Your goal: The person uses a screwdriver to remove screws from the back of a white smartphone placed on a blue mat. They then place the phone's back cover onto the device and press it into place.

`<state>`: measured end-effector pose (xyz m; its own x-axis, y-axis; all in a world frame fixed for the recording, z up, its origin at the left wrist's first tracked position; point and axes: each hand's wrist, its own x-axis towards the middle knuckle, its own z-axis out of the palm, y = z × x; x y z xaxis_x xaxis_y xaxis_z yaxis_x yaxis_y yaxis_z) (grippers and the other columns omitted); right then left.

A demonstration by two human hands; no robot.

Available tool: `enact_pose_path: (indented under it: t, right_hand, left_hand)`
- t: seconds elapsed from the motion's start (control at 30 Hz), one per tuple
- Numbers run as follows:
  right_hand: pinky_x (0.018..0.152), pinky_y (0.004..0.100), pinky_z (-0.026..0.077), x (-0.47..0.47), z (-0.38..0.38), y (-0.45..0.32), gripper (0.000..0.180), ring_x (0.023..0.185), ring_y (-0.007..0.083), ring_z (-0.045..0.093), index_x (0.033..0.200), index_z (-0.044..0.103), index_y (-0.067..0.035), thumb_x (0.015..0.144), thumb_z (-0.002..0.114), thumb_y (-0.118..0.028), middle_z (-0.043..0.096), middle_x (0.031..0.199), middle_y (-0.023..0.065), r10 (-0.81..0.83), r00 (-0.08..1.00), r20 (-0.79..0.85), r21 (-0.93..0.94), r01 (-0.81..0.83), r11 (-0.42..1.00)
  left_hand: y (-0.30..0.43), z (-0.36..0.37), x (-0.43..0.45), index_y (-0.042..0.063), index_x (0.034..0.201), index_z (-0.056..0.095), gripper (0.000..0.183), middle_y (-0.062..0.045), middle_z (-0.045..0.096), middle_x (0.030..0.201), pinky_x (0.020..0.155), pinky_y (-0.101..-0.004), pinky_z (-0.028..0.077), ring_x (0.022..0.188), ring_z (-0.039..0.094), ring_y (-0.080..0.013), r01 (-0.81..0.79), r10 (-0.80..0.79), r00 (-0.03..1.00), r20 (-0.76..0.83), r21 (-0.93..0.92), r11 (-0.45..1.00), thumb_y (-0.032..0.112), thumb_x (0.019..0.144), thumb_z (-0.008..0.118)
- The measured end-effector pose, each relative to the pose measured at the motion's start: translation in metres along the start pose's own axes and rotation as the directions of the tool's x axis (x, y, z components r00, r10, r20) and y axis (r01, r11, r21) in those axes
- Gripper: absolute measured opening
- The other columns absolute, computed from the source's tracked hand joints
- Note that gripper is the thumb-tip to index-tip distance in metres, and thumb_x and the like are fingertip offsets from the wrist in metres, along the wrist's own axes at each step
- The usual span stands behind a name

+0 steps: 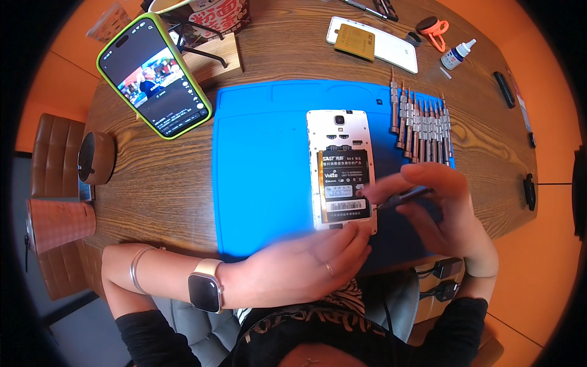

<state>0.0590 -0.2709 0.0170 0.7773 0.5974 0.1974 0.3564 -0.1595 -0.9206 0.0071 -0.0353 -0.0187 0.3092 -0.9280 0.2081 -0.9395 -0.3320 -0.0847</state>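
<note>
An opened smartphone (339, 130) lies back side up on a blue repair mat (261, 174), its black battery-bay area with printed labels exposed. My left hand (321, 261) rests on the phone's bottom edge, its fingertips touching the white frame. My right hand (435, 206) holds a small precision screwdriver (408, 196) between thumb and fingers, tilted, its tip at the lower right edge of the phone. A row of several precision screwdrivers (419, 124) lies on the mat's right side. A tiny dark part (379, 102) sits near the mat's upper edge.
A lit phone in a green case (153, 78) leans on a stand at the left. Behind the mat lie a white back cover (394, 52), a gold battery (355, 42), orange-handled scissors (439, 34) and a small glue bottle (457, 54). A brown round container (97, 157) stands far left.
</note>
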Motion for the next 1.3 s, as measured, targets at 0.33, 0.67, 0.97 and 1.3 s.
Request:
enact_pose_path:
  t: [0.33, 0.67, 0.97, 1.3]
  right_hand:
    - [0.084, 0.0385, 0.056, 0.008, -0.005, -0.002, 0.055, 0.098, 0.0275, 0.068, 0.119, 0.039, -0.007, 0.078, 0.071, 0.011, 0.065, 0.107, 0.0181, -0.12, 0.985, 0.125, -0.222, 0.146, 0.964]
    - [0.083, 0.0362, 0.056, 0.001, 0.0, -0.002, 0.033, 0.1, 0.0318, 0.068, 0.11, 0.067, -0.004, 0.079, 0.067, 0.005, 0.068, 0.11, 0.0144, -0.178, 0.966, 0.186, -0.289, 0.227, 0.93]
    - [0.074, 0.0361, 0.058, 0.011, -0.008, -0.014, 0.056, 0.086, 0.0295, 0.071, 0.122, 0.044, -0.009, 0.078, 0.069, 0.015, 0.069, 0.101, 0.0191, -0.138, 0.959, 0.248, -0.3, 0.212, 0.93]
    - [0.078, 0.034, 0.058, 0.023, 0.005, 0.002, 0.065, 0.088, 0.0269, 0.07, 0.136, 0.027, -0.011, 0.086, 0.066, 0.006, 0.067, 0.095, 0.0187, -0.119, 0.966, -0.229, 0.028, 0.129, 0.991]
  left_hand:
    - [0.0, -0.003, -0.003, 0.006, 0.126, 0.059, 0.042, -0.021, 0.055, 0.135, 0.106, -0.0316, 0.045, 0.126, 0.054, -0.0269, -0.024, 0.024, 1.0, -0.008, 0.068, 0.997, 0.01, 0.084, 0.054]
    - [-0.001, -0.006, -0.005, 0.006, 0.126, 0.059, 0.042, -0.023, 0.055, 0.134, 0.106, -0.033, 0.046, 0.125, 0.054, -0.028, -0.031, 0.031, 0.999, 0.008, 0.016, 0.999, 0.011, 0.085, 0.053]
    - [0.001, -0.005, -0.005, 0.006, 0.123, 0.061, 0.039, -0.021, 0.053, 0.138, 0.106, -0.033, 0.045, 0.128, 0.053, -0.0281, 0.007, -0.007, 1.0, 0.002, 0.009, 1.0, 0.011, 0.085, 0.053]
    - [0.002, -0.001, -0.011, 0.003, 0.121, 0.061, 0.038, -0.023, 0.054, 0.137, 0.1, -0.0335, 0.048, 0.128, 0.053, -0.0303, 0.018, -0.02, 0.997, -0.076, -0.025, 1.0, 0.012, 0.086, 0.052]
